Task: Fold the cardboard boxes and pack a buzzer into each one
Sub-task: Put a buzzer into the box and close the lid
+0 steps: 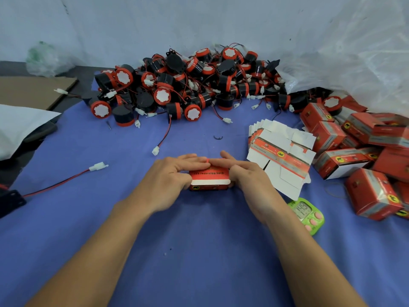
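Box (209, 180) lies long side left to right. My left grip (174, 173) pinches its left end, my right grip (245, 173) its right end, both just as near.

The left hand (170, 176) and right hand (247, 176) cover both ends of the red box (209, 178), so its inside is hidden and its blurred print is unreadable. The right forearm hides part of the green timer (309, 213). The left edge cuts off a black part (10, 201).
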The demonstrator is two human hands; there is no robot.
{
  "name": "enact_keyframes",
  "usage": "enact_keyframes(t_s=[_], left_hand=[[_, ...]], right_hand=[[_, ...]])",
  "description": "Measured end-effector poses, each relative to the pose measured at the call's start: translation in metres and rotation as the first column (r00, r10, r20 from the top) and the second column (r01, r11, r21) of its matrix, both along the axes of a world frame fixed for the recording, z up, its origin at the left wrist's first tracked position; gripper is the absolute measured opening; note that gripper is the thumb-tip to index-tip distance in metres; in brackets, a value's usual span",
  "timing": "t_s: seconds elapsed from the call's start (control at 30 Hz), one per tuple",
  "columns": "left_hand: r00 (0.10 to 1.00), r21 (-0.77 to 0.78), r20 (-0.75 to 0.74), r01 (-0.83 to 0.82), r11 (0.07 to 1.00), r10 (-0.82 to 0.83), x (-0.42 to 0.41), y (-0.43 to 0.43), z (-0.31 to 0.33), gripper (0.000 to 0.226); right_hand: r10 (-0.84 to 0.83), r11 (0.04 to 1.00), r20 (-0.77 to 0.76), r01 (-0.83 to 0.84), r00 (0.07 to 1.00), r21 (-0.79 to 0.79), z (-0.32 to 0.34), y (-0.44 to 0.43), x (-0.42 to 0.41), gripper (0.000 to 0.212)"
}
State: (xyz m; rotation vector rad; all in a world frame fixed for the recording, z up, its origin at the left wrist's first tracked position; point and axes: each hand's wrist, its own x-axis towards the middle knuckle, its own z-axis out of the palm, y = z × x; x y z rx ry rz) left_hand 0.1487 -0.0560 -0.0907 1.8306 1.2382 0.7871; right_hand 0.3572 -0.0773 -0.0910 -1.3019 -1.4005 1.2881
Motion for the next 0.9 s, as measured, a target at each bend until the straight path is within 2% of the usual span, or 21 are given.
enact_keyframes(t_s=[0.17,0.27,0.47,0.63,0.9], left_hand=[[0.995,0.152,-0.094,-0.017,0.988,0.032,0.001,-0.004,-0.010,0.036],[0.990,0.194,-0.138,-0.015,0.981,0.042,0.000,-0.002,-0.014,0.038],[0.991,0.244,-0.122,-0.032,0.969,0.063,0.004,-0.002,-0.019,0.037],[0.993,0.262,-0.090,-0.056,0.963,0.083,0.004,0.000,-0.019,0.026],[0.992,0.241,-0.069,-0.085,0.967,0.104,0.005,0.003,-0.022,0.023]], right_hand=[[0.078,0.996,0.048,-0.080,0.996,0.044,0.001,-0.002,0.004,0.050],[0.081,0.995,0.092,-0.086,0.992,0.054,-0.001,-0.002,0.007,0.053],[0.087,0.989,0.145,-0.102,0.986,0.103,-0.009,0.006,0.010,0.050],[0.082,0.992,0.032,-0.084,0.996,0.090,-0.014,0.010,0.014,0.031],[0.050,0.993,0.063,-0.056,0.997,0.104,-0.016,0.009,0.013,0.026]])
